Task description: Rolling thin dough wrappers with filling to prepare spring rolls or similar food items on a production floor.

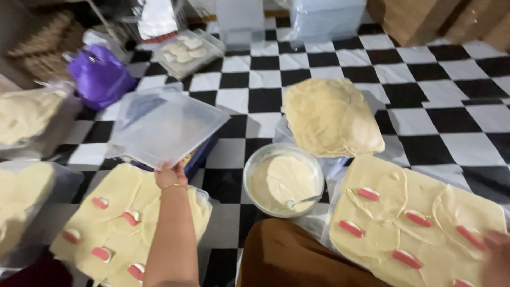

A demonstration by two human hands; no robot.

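Note:
My left hand (pixel 170 175) grips the near edge of a clear plastic lid (pixel 164 125), which lies tilted over a blue box (pixel 199 157). Below that hand, pale yellow wrappers (pixel 119 204) are spread on plastic, each with a red-and-white stick (pixel 100 202) on it. My right hand (pixel 496 255) is blurred at the lower right edge and rests on a second spread of wrappers (pixel 419 191) bearing red sticks (pixel 368 194). Whether it holds anything is unclear. A round bowl of white paste (pixel 284 180) with a spoon sits between the two spreads.
A thick stack of wrappers (pixel 330 114) lies beyond the bowl on the black-and-white checkered floor (pixel 425 106). A purple bag (pixel 101 74), a clear tray of round pieces (pixel 186 50) and bagged dough (pixel 26 114) are at the left. Cardboard boxes (pixel 425 18) stand far right.

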